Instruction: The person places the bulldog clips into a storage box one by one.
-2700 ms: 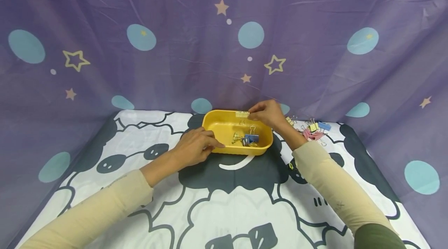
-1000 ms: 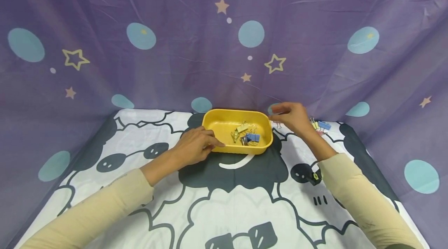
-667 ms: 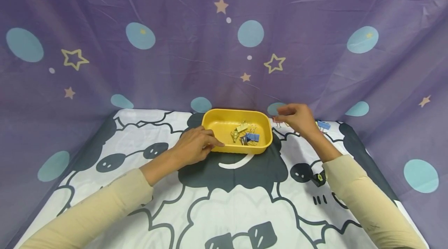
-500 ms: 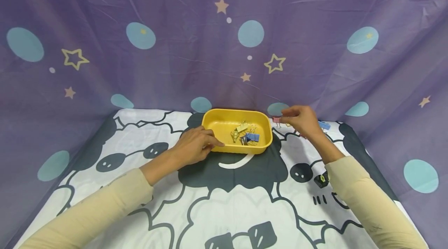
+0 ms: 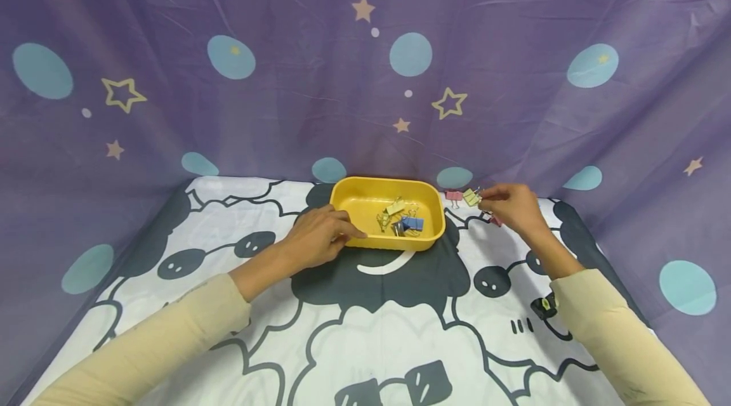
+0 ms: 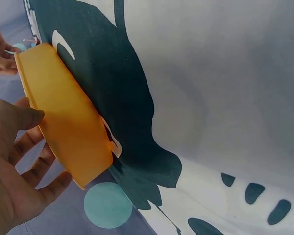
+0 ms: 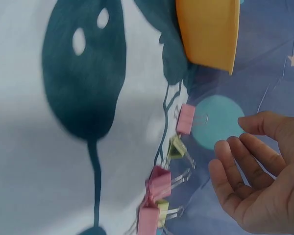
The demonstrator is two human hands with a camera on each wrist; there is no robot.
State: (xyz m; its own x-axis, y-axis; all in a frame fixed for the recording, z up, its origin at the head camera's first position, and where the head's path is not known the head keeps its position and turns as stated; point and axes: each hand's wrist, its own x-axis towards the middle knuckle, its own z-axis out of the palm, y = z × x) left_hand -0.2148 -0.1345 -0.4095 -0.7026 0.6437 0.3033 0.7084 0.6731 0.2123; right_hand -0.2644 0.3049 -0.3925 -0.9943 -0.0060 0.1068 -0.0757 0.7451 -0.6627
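Yellow binder clip (image 5: pixel 471 197) just off the fingertips of the right hand (image 5: pixel 513 206), on the sheep-print cloth (image 5: pixel 382 342) right of the tray. Right thumb and fingers loosely bent, a narrow gap between, nothing held. Left hand (image 5: pixel 316 238) at the front-left of the yellow tray (image 5: pixel 355 186), thumb outside, fingers behind, gripping the rim. Pink clip (image 5: pixel 454 195) between tray and yellow clip; more pink clips beyond, by the right hand. Inside tray: blue clip (image 5: pixel 412 223), pale yellow clip (image 5: pixel 395 206), others overlapping. Purple curtain (image 5: pixel 285 76) behind.
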